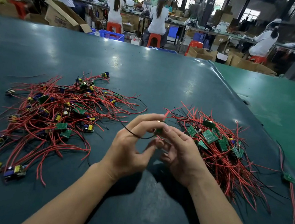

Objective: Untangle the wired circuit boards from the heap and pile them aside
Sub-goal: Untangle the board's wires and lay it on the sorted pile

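two hands meet above the middle of the dark green worktop [166,73], both working on one small green circuit board [159,130] held between them. the left hand [129,147] has its fingers [148,117] curled, the upper ones pinching a red wire [165,115] just above the board, while a black wire [136,135] from the board loops across its knuckles. the right hand [181,151] grips the board itself from the right side, thumb tip pressed against it, the other fingers curled underneath. to the left lies the tangled heap [57,115] of boards with red and black leads, spread wide. to the right sits the sorted pile [220,147], its boards bunched together and leads trailing toward the near edge. one lone board [288,178] rests apart, near the worktop's right edge.
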`<action>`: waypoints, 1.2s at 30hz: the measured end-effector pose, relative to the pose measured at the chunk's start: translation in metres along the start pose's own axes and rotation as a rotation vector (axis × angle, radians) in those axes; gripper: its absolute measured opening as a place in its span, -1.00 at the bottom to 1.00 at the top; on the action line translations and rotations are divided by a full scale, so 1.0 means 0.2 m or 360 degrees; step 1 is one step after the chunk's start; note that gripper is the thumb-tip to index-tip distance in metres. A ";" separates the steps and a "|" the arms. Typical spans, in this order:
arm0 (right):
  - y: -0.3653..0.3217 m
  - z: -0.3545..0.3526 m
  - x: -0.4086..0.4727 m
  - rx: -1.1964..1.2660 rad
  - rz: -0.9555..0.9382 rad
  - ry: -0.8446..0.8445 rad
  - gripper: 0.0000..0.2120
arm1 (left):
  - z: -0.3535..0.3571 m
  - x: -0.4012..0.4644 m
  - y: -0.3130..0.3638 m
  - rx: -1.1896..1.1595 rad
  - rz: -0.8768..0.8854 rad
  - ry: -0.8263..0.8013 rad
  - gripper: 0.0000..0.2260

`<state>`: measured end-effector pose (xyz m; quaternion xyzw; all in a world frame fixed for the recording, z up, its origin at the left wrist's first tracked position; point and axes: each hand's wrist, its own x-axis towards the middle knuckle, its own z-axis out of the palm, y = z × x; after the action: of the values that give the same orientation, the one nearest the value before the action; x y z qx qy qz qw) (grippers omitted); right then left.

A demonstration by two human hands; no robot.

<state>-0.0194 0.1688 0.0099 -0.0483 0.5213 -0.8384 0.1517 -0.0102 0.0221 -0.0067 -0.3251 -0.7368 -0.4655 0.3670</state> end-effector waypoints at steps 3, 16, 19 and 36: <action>-0.01 -0.01 0.00 0.0107 0.0017 0.0033 -0.93 | 0.01 -0.01 -0.02 -0.0086 -0.0159 0.0115 -0.66; -0.01 -0.03 0.01 -0.0127 -0.0133 0.0115 -0.91 | 0.02 0.04 -0.04 -0.1276 -0.1476 0.0403 -0.82; -0.01 -0.03 0.00 -0.0197 -0.0116 0.0092 -0.91 | 0.03 0.03 -0.04 -0.1311 -0.1684 0.0150 -0.60; 0.07 -0.01 0.02 -0.1271 -0.0987 0.0110 -0.67 | 0.02 0.03 -0.04 -0.1240 -0.1539 0.0475 -0.81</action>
<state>-0.0211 0.1639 -0.0035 -0.2272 0.7670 -0.5804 -0.1522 -0.0210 0.0235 -0.0057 0.0029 -0.5178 -0.8527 0.0689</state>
